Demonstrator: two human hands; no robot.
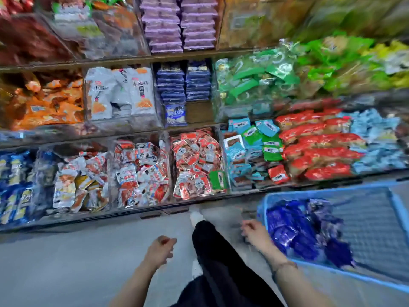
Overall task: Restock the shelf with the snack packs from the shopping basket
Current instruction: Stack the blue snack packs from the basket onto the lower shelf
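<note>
A light blue shopping basket (pixel 396 209) sits on the floor at the lower right, with several dark blue snack packs (pixel 294 229) heaped in its left half. Matching dark blue packs (pixel 184 82) are stacked in a middle-shelf compartment. My right hand (pixel 254 231) hovers just left of the basket's rim with loosely curled fingers and holds nothing. My left hand (pixel 160 249) hangs over the floor, fingers loosely curled and empty. The whole view is motion-blurred.
The shelf (pixel 132 131) has clear-walled bins full of orange, white, red, green and light blue packs. My dark trouser leg (pixel 217 258) and white shoe (pixel 195 217) stand between my hands on the grey floor (pixel 66 262).
</note>
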